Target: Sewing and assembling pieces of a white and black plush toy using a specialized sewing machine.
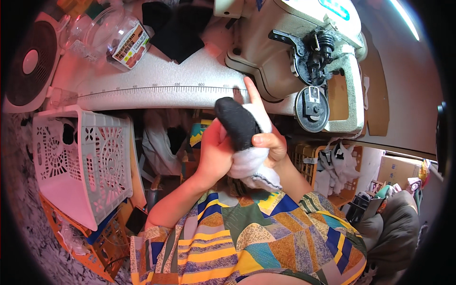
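Between my hands, above my lap and in front of the table edge, is a sock [236,122] with a black end and a bunched white part. My left hand [212,154] is closed round its left side, the fingers mostly hidden behind the cloth. My right hand [275,145] grips the white part from the right, thumb pressed on it where black meets white. The right index finger points up toward the table edge. A cream sewing machine [266,52] with a round dark disc [312,109] stands just beyond my right hand.
The white table [185,78] has a ruler strip along its front. Black cloth pieces [178,35], a clear plastic tub [111,31] and a fan [31,61] lie at the far left. A white basket [107,156] stands left; an orange crate [304,159] holds socks at right.
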A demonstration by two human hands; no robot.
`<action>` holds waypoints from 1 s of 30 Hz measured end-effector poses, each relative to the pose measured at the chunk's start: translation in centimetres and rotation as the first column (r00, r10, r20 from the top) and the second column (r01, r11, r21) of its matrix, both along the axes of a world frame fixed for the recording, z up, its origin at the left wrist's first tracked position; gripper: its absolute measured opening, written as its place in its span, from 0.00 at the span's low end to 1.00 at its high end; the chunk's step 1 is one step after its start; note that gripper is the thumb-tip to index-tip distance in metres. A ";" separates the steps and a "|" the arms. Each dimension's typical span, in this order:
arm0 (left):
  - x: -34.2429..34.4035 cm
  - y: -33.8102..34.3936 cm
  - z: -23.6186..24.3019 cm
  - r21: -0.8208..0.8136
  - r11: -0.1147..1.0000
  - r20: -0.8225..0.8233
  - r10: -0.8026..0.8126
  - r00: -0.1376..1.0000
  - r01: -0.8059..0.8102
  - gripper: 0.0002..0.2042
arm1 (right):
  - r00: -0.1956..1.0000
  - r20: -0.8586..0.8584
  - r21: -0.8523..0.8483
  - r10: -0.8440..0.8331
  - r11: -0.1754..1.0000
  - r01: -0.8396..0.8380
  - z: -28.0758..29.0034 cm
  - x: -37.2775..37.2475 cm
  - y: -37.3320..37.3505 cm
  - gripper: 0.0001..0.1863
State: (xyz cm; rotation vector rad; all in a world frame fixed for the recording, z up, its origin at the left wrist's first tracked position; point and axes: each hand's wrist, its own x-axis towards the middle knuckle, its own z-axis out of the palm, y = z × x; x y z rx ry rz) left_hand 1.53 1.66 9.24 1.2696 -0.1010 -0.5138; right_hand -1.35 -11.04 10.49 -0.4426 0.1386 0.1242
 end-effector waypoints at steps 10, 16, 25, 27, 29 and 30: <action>0.3 -0.6 -0.3 0.075 0.997 0.175 -0.032 0.984 0.019 0.09 | 0.991 0.109 0.108 -0.074 0.992 0.062 -1.1 -0.2 -0.7 0.62; 0.6 -0.2 0.5 0.038 0.995 0.056 -0.089 0.994 0.087 0.13 | 0.992 0.106 0.081 -0.069 0.995 0.061 -0.3 -0.3 -0.9 0.60; 1.1 0.5 -0.2 0.315 0.947 0.277 -0.028 0.961 -0.063 0.06 | 0.988 0.144 0.000 0.053 0.999 -0.053 -0.9 0.3 -1.0 0.62; 1.4 1.3 1.2 0.424 0.880 0.501 -0.033 0.865 -0.213 0.08 | 0.990 0.088 -0.281 0.110 0.956 -0.081 0.3 0.7 -1.1 0.64; 1.3 1.5 1.1 0.381 0.818 0.812 -0.073 0.578 -0.431 0.08 | 0.998 0.046 -0.629 0.053 0.777 -0.012 0.2 0.6 -0.7 0.53; 1.1 0.9 1.5 0.365 0.799 0.891 -0.151 0.428 -0.478 0.08 | 0.995 0.094 -0.768 -0.015 0.636 0.082 -1.0 0.0 -1.4 0.48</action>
